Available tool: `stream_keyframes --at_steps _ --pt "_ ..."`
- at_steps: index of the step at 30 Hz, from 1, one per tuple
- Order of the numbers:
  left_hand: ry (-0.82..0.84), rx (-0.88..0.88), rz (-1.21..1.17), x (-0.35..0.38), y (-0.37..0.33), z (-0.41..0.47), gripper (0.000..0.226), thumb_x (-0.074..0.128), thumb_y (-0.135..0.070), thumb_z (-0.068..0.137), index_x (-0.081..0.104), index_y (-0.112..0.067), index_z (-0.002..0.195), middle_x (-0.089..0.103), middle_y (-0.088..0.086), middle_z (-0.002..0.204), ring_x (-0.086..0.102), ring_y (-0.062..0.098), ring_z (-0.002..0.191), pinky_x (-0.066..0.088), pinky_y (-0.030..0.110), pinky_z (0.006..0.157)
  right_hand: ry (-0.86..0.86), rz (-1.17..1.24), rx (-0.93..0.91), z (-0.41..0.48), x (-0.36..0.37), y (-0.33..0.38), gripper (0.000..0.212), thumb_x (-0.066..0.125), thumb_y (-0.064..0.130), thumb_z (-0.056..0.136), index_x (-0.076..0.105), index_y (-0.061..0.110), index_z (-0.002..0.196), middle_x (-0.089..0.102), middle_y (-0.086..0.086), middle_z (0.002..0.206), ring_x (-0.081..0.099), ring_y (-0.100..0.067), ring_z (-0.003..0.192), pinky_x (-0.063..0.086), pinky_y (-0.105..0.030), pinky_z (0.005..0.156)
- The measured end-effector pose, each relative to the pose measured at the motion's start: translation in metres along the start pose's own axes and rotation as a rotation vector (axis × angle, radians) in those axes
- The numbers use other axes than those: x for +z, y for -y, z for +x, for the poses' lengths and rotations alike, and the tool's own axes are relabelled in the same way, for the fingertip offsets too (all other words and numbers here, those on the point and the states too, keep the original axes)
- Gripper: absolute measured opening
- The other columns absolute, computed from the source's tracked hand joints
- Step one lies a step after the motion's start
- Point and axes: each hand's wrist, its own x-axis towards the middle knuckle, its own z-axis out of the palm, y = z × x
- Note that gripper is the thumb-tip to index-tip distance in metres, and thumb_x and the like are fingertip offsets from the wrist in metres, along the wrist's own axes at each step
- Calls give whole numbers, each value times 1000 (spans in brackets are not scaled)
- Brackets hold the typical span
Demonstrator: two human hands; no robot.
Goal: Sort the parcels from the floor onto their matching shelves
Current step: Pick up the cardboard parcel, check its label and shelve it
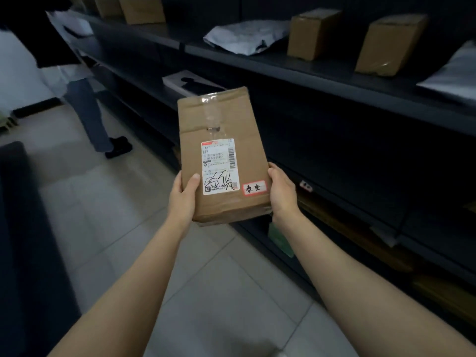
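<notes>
I hold a flat brown cardboard parcel (221, 140) out in front of me, its face up. It bears a white shipping label with handwriting and a small red-bordered tag near its lower right corner. My left hand (184, 197) grips the parcel's lower left edge, thumb on top. On the lower right edge sits my right hand (282, 191), fingers underneath. The parcel hovers in front of dark shelves (334, 81) that run along the right.
The upper shelf carries two brown boxes (313, 33) (390, 45) and grey plastic mailers (244, 37). A white flat box (188, 82) lies on a middle shelf. Another person's legs (95, 117) stand in the aisle ahead. A dark object (25, 240) borders the tiled floor at left.
</notes>
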Motion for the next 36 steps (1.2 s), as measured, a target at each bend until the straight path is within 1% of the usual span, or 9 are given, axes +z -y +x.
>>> stream_keyframes --at_steps 6,9,11,16,21,26,29,34,36 --pt "156 -75 96 74 7 42 68 58 -51 83 41 -27 144 60 -5 133 57 17 119 43 41 107 -139 45 41 48 -48 -2 42 42 34 98 52 27 138 65 -5 124 64 -18 103 50 -30 76" --pt "215 -135 113 115 6 60 44 53 -42 93 39 -20 129 57 -5 109 55 13 97 45 34 87 -198 59 41 67 -73 -1 43 41 39 96 56 25 134 69 -8 121 68 -21 102 50 -30 72" --pt "277 -162 133 144 1 66 34 51 -37 96 35 -21 120 54 -4 102 53 11 88 43 31 75 -265 81 35 80 -93 4 41 40 37 98 57 23 133 70 -8 119 67 -23 103 52 -34 79" --pt "452 -135 182 212 -17 89 29 49 -31 97 41 -24 124 60 5 114 58 22 99 48 41 89 -402 170 40 108 -131 18 40 38 40 100 56 24 132 70 -9 114 67 -27 104 53 -51 96" --pt "609 -80 233 261 -29 115 30 49 -31 97 47 -26 126 63 5 112 62 24 100 53 43 87 -544 211 28 137 -145 22 42 35 41 101 51 25 136 67 -10 117 65 -27 105 52 -51 97" --pt "694 0 254 290 -34 146 35 48 -29 99 48 -22 134 62 -5 98 59 10 86 47 28 68 -639 221 51 166 -143 22 42 34 43 102 49 27 137 66 -8 118 64 -25 103 54 -43 89" --pt "728 -5 256 301 -30 162 39 49 -31 100 47 -20 137 62 -1 107 58 8 85 46 24 67 -681 209 53 181 -139 20 42 33 41 103 45 27 141 63 -6 118 61 -20 100 50 -38 83" --pt "766 -33 269 311 -18 183 43 50 -34 99 44 -19 140 61 4 115 61 15 94 47 31 78 -733 196 71 202 -137 12 41 33 36 104 44 25 142 58 7 96 54 -8 84 41 -26 63" --pt "774 -47 272 313 -13 190 42 50 -33 100 44 -19 139 61 0 108 60 12 91 47 29 76 -736 206 81 207 -134 7 40 33 35 104 44 25 141 60 4 101 55 -9 86 44 -28 69"
